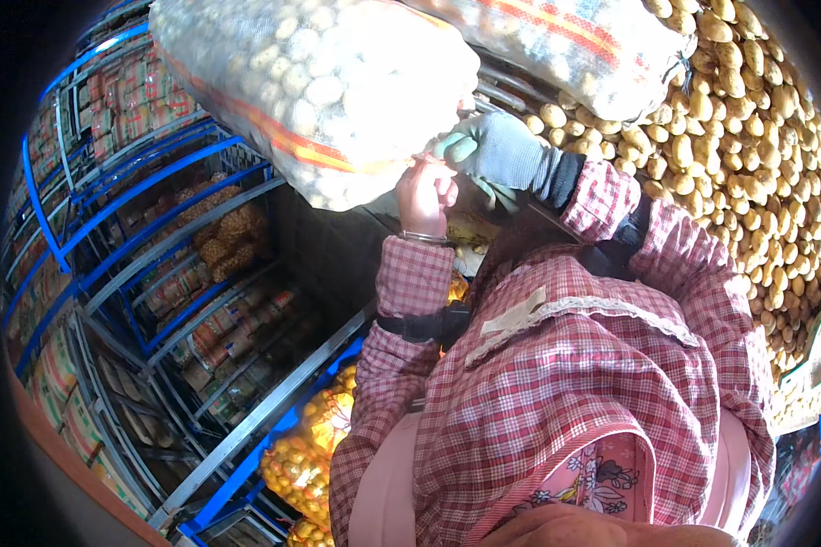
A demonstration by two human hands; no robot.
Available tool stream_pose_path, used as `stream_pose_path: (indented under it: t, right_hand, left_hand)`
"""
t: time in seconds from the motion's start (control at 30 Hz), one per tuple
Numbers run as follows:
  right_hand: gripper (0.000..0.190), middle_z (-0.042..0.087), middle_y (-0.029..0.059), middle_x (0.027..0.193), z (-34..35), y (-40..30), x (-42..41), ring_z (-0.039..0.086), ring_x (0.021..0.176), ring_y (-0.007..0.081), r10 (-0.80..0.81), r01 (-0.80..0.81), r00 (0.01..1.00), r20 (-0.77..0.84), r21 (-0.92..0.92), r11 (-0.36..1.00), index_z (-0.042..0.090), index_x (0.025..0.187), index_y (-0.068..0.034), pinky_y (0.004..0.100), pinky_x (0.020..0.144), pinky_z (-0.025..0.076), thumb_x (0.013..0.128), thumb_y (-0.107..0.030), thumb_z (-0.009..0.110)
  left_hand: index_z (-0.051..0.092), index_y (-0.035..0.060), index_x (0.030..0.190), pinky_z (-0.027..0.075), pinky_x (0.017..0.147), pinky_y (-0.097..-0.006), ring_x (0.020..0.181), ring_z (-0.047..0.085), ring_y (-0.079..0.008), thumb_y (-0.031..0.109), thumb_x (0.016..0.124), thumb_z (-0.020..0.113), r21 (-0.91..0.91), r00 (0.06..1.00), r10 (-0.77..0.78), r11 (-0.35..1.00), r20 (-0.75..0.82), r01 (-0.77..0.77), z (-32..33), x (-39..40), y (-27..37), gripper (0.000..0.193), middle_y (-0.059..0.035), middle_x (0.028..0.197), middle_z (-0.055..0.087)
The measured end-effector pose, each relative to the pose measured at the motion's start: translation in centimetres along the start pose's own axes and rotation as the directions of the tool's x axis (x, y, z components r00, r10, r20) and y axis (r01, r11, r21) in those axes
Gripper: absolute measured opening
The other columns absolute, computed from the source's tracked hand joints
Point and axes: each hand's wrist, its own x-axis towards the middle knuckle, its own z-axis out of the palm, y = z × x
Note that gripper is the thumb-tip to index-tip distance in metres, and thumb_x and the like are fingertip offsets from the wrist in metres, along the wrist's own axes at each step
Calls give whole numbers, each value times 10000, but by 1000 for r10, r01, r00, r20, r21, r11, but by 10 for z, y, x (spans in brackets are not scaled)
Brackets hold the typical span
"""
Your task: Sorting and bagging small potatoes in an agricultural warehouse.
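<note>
A large white mesh sack full of potatoes lies in front of me, with red and orange stripes along its side. Strong glare washes out its near end. My left hand is bare, with a bracelet at the wrist, and its fingers are curled at that end of the sack. Against it, my right hand, in a grey glove with green fingers, pinches at the same spot. A thin reddish strip shows between the two hands. Glare hides exactly what each fingertip grips.
A second striped sack lies at the upper right, beside metal rollers. Loose potatoes cover the right side. On the left stand blue metal frames around stacked packages. Filled yellow net bags sit near my left arm.
</note>
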Motion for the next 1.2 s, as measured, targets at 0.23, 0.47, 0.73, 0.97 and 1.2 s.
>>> stream_pose_path:
  t: [0.23, 0.47, 0.73, 0.97, 1.2]
  right_hand:
    - [264, 745, 70, 938, -2, 13, 5, 680, 871, 170, 175, -184, 983, 62, 428, 885, 747, 1085, -71, 299, 836, 542, 832, -137, 709]
    - [289, 735, 32, 868, 7, 12, 3, 639, 758, 82, 21, -56, 995, 97, 374, 926, 722, 1115, -18, 250, 689, 545, 831, -63, 699]
    - [284, 743, 33, 851, 16, 25, 14, 640, 775, 103, 56, -65, 997, 52, 194, 979, 750, 1055, -61, 270, 882, 498, 781, -44, 678]
    - [347, 731, 22, 849, 14, 28, 9, 616, 733, 82, 132, -141, 990, 52, 241, 960, 731, 1120, -20, 234, 732, 527, 785, 9, 644]
    - [360, 742, 26, 916, 15, 22, 9, 632, 791, 74, 55, -91, 994, 92, 457, 885, 724, 1150, -26, 236, 751, 539, 801, 12, 645]
  left_hand:
    - [591, 46, 739, 371, 438, -244, 472, 474, -122, 98, 840, 611, 139, 981, 182, 975, -60, -172, 0, -11, -5, 115, 5, 586, 454]
    - [627, 28, 798, 381, 446, -241, 482, 483, -110, 81, 866, 596, 83, 982, 166, 984, -91, -158, -4, -15, -10, 91, 9, 599, 481]
    - [626, 50, 978, 447, 489, -215, 595, 567, -112, 215, 934, 604, 159, 963, 165, 978, -214, -132, 19, -27, -6, 172, 3, 713, 543]
    - [636, 56, 1029, 466, 497, -224, 619, 579, -104, 255, 947, 608, 62, 971, 105, 994, -215, -94, 15, -15, -11, 216, 6, 747, 565]
    - [662, 20, 967, 431, 422, -215, 517, 554, -102, 273, 970, 616, 127, 929, 191, 979, -318, -158, 13, -11, -13, 257, -22, 708, 592]
